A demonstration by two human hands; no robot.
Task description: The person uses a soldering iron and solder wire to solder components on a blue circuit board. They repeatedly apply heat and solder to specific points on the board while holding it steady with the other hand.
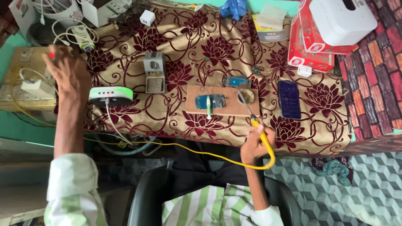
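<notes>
a person seated at a table draped in a beige cloth patterned with maroon flowers (197, 46) works with both hands. the right hand (256, 146) has its fingers curled tight round the yellow-handled soldering iron with a thin metal tip (256, 125), whose tip reaches up and away from the fingers to a small round tin of brownish flux (246, 96); the iron's yellow cable (197, 151) loops back under the wrist and trails off leftward along the table edge. just left of that tin, on a flat brown wooden board (234, 109), lies a small blue circuit board (210, 101) with a slim white tool (208, 112) laid across it, both well clear of the right fingers. the left hand (67, 71) stretches far out to the side, fingers loosely spread and holding nothing, their tips resting at a tan switchboard with a glowing red light (25, 62); whether they press a switch cannot be told. just beside the left wrist sits a white oval device with a green lit band (111, 95). beyond it stands a grey metal soldering stand (154, 72). to the right of the right hand's fingers lies a dark blue phone, face up (289, 99), and farther off a stack of red and white cardboard boxes (312, 46).
</notes>
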